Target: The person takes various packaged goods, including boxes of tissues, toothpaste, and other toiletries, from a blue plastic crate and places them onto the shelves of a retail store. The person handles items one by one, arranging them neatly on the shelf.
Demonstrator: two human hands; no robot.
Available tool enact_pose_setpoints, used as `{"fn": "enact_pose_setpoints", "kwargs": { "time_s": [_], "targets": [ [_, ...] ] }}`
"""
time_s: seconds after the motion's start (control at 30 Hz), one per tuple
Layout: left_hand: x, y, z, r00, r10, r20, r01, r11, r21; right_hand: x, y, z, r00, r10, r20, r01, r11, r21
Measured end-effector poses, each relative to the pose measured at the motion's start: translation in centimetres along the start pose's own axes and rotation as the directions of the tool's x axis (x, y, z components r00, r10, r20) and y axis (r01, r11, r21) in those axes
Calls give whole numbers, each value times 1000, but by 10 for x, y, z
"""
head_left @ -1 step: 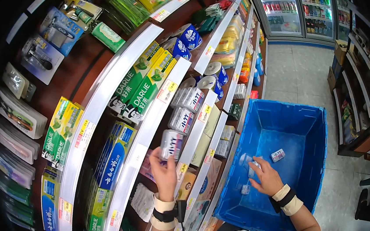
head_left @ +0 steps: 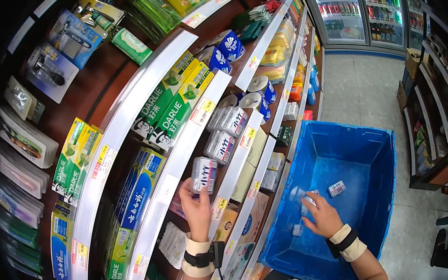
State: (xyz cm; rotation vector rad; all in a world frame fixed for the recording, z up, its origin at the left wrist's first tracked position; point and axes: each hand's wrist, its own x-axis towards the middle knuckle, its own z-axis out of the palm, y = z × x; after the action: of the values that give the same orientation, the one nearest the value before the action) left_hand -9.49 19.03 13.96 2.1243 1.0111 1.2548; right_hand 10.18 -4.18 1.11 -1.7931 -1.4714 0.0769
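Note:
My left hand (head_left: 198, 209) holds a clear-wrapped white pack (head_left: 204, 175) with dark lettering, at a shelf edge beside similar packs (head_left: 223, 134). My right hand (head_left: 324, 216) is inside a blue plastic tub (head_left: 382, 153), fingers spread, their tips on a clear-wrapped white pack (head_left: 310, 202) that they partly hide. A small white pack (head_left: 336, 188) lies separately on the tub's bottom; another small item (head_left: 297, 229) lies below my right thumb.
Stocked shelves (head_left: 98, 97) with green toothpaste boxes (head_left: 173, 107) and blue-wrapped paper rolls (head_left: 260, 94) fill the left. Glass-door coolers (head_left: 340, 7) stand at the back, dark shelving (head_left: 430, 122) at the right. Dark shoes (head_left: 441, 243) show at the right edge.
My left hand and the pack it holds have shifted very slightly left, the pack turning a little. My right hand has barely moved.

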Motion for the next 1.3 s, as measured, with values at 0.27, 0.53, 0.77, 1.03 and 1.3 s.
{"fn": "enact_pose_setpoints", "kwargs": {
  "time_s": [0.27, 0.53, 0.77, 1.03, 1.3],
  "targets": [
    [71, -39, 7, 913, -402, 73, 342, 849, 402, -12, 10, 15, 995, 32, 99, -30, 999, -17],
    [117, -68, 42, 939, -337, 67, 318, 926, 201, -26, 22, 23, 986, 85, 143, -82, 996, -32],
    [126, -48, 57, 762, -567, 312, 596, 803, 6, -38, 39, 16, 973, 182, 141, -169, 981, -96],
    [130, -26, 62, 706, -604, 370, 593, 789, 157, -40, 49, 21, 964, 219, 151, -199, 970, -137],
    [130, -25, 57, 703, -575, 418, 561, 810, 170, -42, 50, 24, 959, 218, 183, -192, 970, -147]
  ]
}}
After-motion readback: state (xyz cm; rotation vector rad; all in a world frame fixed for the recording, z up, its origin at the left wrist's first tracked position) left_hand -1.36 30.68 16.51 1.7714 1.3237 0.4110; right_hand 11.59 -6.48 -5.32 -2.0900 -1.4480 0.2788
